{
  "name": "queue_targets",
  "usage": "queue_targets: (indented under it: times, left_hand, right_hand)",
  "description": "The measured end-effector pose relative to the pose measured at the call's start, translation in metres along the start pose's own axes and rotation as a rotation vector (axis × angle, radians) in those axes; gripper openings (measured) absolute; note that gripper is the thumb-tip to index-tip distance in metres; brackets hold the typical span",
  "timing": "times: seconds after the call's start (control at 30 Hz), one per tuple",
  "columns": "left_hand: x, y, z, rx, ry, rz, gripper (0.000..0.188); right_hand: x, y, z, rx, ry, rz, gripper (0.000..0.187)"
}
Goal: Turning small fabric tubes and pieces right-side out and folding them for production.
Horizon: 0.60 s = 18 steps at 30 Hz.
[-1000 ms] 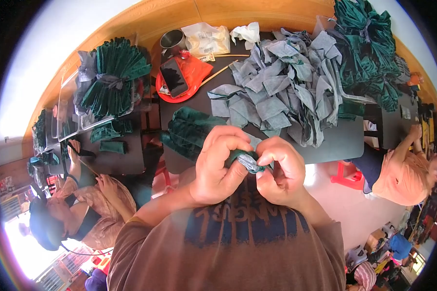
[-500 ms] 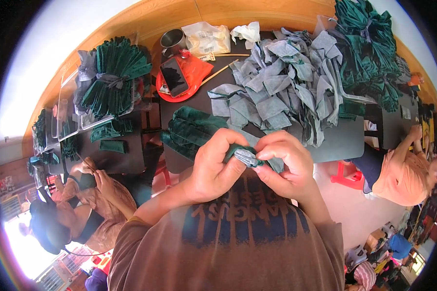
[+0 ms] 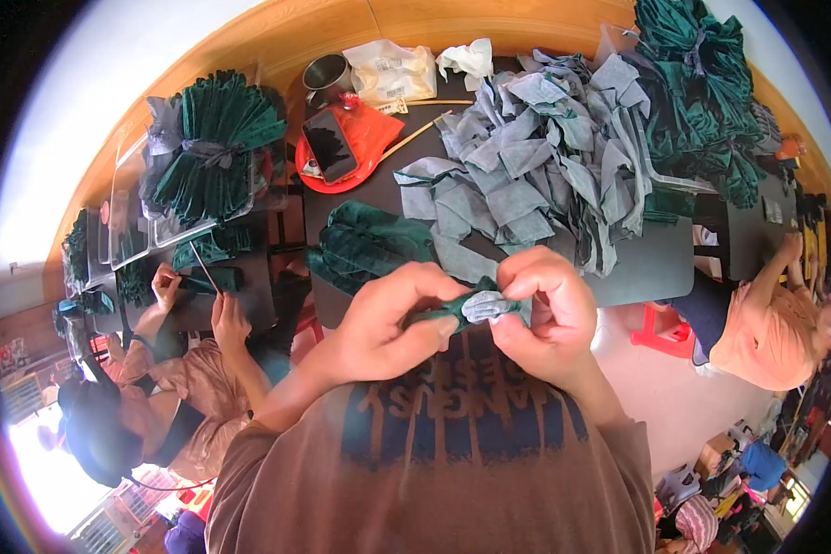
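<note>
Close in front of my chest, a green velvet fabric strip with a bunched grey end (image 3: pixel 485 306) is pinched between both hands. My left hand (image 3: pixel 390 321) grips its green part with thumb and forefinger. At the grey end, my right hand (image 3: pixel 552 309) presses thumb and fingertips against the cloth. Just beyond the left hand lie rolled green velvet pieces (image 3: pixel 371 244) on the dark table. A loose heap of grey-backed fabric strips (image 3: pixel 526 162) spreads beyond my hands, one strip reaching down almost to my fingers.
A red plate (image 3: pixel 369 152) carries a phone (image 3: pixel 331 146), beside a thin stick (image 3: pixel 415 135), a metal mug (image 3: pixel 327 78) and a tissue pack (image 3: pixel 392 70). Tied green velvet bundles (image 3: pixel 214 148) fill clear bins. Co-workers sit left and right.
My left hand has moved slightly left and down along the strip, showing more of its grey end. The left co-worker's hands have moved apart, with a thin stick between them.
</note>
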<state>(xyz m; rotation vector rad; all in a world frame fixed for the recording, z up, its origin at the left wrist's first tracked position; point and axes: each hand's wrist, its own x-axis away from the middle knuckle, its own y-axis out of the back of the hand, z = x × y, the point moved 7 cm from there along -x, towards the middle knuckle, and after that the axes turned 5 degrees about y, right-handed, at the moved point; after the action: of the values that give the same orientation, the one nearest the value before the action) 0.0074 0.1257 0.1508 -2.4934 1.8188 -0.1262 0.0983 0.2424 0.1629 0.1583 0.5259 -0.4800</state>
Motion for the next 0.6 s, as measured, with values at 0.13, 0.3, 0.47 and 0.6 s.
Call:
queue_targets:
  times: [0.13,0.3,0.47,0.6]
  left_hand:
    - [-0.003,-0.013,-0.023,-0.347,-0.267,0.036,0.028]
    - [-0.001,-0.023,-0.024,-0.460,-0.287,0.200,0.018]
    - [0.000,-0.008,-0.014,-0.124,-0.199,0.116,0.018]
    - [-0.007,0.001,-0.010,0.028,-0.056,-0.141,0.025]
  right_hand:
    - [0.005,-0.003,0.002,-0.065,0.044,-0.060,0.028]
    - [0.010,-0.004,-0.003,-0.042,0.025,-0.086,0.029]
    - [0.011,-0.005,-0.004,-0.116,-0.029,-0.082,0.029]
    - [0.010,-0.009,-0.002,-0.124,-0.038,-0.028,0.027]
